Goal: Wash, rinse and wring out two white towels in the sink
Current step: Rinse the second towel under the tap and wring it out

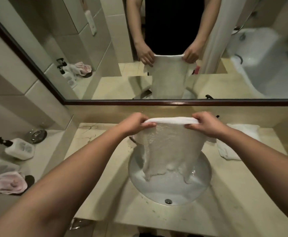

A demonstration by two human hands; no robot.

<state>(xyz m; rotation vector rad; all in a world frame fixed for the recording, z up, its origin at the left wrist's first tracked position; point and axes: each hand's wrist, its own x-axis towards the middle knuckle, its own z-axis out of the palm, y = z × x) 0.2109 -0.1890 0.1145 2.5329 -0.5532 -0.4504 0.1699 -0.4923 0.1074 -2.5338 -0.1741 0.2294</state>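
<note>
Beige marble counter (242,194) around white sink (203,182)

A pink cloth (6,184), two pump bottles (19,148) and a metal dish (36,134) sit below the mirror (37,48).

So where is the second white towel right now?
In the head view it lies crumpled on the counter to the right of the sink, behind the right hand, while both hands hold the first towel over the basin.
</note>
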